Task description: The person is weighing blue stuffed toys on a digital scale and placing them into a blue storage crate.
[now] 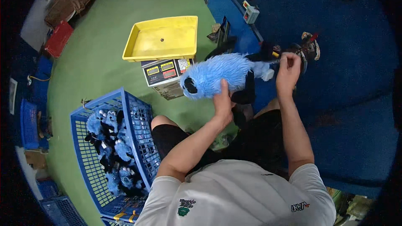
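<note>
A fluffy light-blue plush toy with black limbs and a black patch at its left end lies level in front of me. My left hand is closed on its near side, the thumb pressed into the fur. Just past the toy's right end, beside a pale tuft, my right hand is raised with fingers pinched together. What sits between those fingers is too small to make out. A metal machine part with something red stands right behind the right hand.
At my left stands a blue plastic crate holding several blue-and-black plush toys. Ahead, a shallow yellow tray rests on a scale with a keypad. A grey switch box is fixed to the blue surface.
</note>
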`<state>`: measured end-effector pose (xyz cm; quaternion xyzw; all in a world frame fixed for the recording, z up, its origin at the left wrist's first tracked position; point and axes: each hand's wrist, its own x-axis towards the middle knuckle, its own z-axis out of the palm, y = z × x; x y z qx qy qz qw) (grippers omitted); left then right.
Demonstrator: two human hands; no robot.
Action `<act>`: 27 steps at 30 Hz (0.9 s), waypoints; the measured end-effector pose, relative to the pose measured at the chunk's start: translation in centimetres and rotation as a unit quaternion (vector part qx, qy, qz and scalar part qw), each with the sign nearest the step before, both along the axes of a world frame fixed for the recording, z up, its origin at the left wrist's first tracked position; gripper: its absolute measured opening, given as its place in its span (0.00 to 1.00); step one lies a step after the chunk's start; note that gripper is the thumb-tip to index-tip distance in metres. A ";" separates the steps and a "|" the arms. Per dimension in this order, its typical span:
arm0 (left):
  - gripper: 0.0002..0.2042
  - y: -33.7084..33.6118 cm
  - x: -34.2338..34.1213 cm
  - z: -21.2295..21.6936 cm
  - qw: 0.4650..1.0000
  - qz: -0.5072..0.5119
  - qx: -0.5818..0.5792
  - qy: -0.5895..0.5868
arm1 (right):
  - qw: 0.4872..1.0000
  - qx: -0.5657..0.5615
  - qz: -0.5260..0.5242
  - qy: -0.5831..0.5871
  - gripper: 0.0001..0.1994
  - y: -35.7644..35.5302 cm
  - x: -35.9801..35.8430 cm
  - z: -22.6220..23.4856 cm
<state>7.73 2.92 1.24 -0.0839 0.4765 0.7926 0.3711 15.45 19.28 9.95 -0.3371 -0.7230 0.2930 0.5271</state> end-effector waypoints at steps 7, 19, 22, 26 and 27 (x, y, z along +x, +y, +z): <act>0.23 -1.3 -0.5 -2.9 0.999 -0.030 -0.024 0.005 | 0.889 0.333 0.104 -0.298 0.07 -5.0 -10.0 -2.9; 0.25 5.3 1.0 -1.9 0.958 -0.194 -0.167 0.129 | 0.896 0.299 0.053 -0.326 0.11 6.3 -4.3 -4.8; 0.26 4.4 0.1 -3.7 0.962 -0.196 -0.140 0.130 | 0.894 0.302 0.080 -0.321 0.11 5.0 -5.3 -4.6; 0.24 5.0 0.4 -2.0 0.970 -0.162 -0.131 0.127 | 0.885 0.327 0.099 -0.317 0.12 6.1 -4.9 -4.7; 0.24 6.6 0.6 -1.1 0.953 -0.218 -0.092 0.189 | 0.863 0.334 0.051 -0.375 0.12 9.2 -3.4 -4.7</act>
